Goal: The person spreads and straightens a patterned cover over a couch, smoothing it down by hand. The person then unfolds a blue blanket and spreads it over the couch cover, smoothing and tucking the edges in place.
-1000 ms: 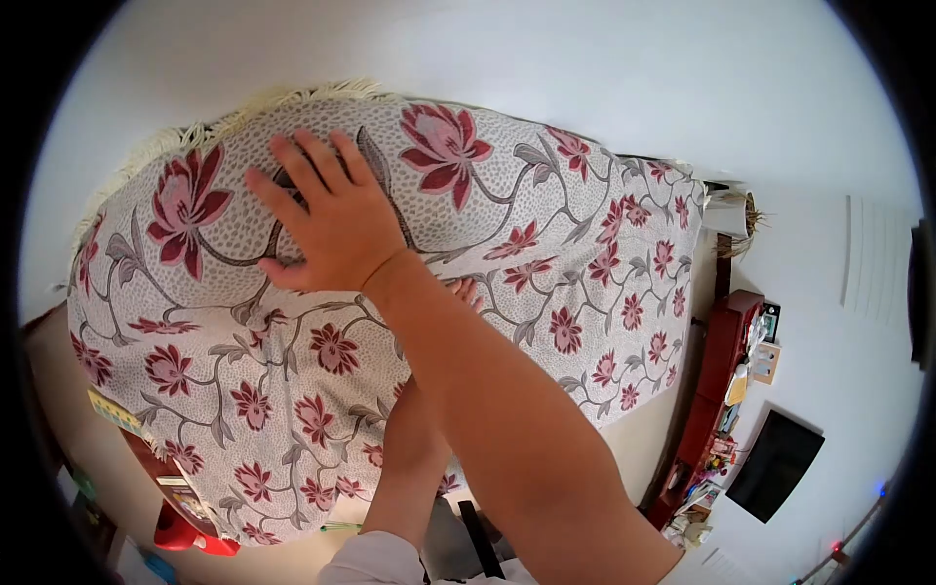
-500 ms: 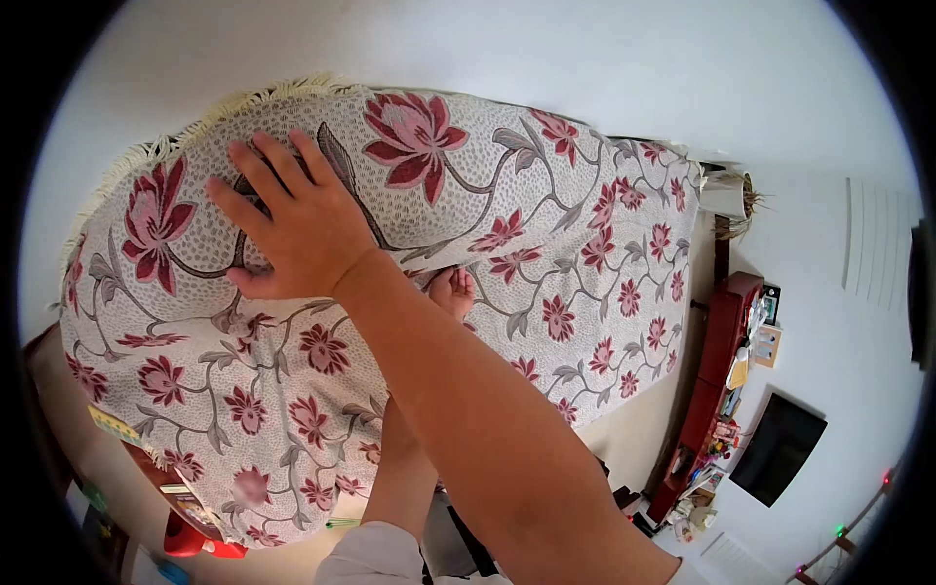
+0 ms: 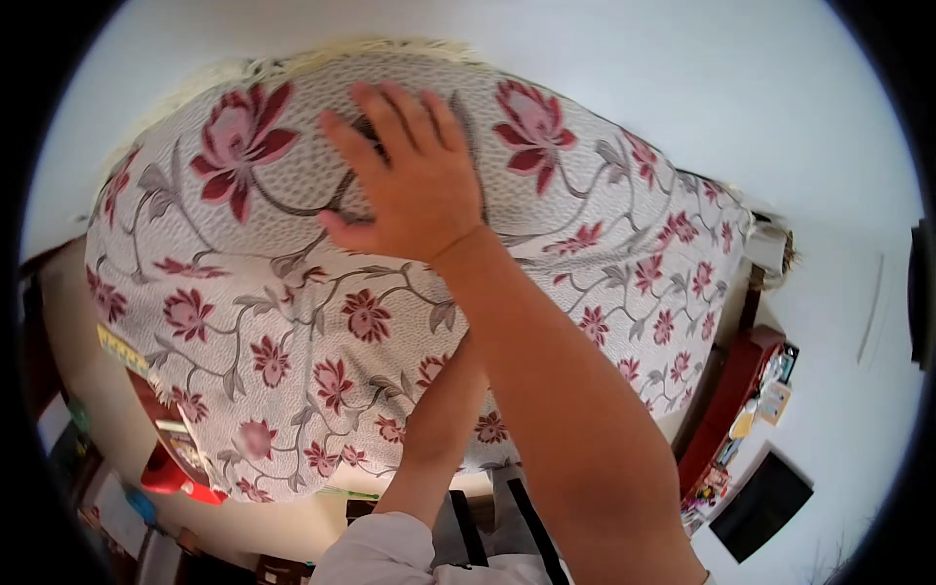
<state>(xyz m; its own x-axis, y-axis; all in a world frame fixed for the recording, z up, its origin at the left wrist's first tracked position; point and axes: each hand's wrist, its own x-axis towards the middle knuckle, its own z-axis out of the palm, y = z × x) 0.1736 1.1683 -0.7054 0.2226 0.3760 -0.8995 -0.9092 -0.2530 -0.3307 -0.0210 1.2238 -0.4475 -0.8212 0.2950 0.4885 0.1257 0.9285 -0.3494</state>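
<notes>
A pale cloth (image 3: 253, 322) with maroon flowers and grey vines is draped over a large piece of furniture against the wall. Cream fringe (image 3: 390, 49) runs along its far edge. My right hand (image 3: 419, 180) lies palm down on the upper part of the cloth, fingers spread between two large flowers, with nothing in it. Beneath the right forearm crosses my left forearm (image 3: 444, 429). The left hand itself is hidden behind the right arm, so its fingers do not show. Wrinkles run through the cloth below the right hand.
On the right, a red cabinet (image 3: 726, 419) carries small items, near a black television (image 3: 760, 507). A potted plant (image 3: 770, 252) stands by the cloth's far right end. At lower left are a red plastic object (image 3: 180, 478) and a yellow-green item (image 3: 122, 349).
The view has shifted, so the cloth and right hand appear farther right and higher. The right hand keeps its place between the flowers. The left hand, visible earlier, is now covered by the right forearm.
</notes>
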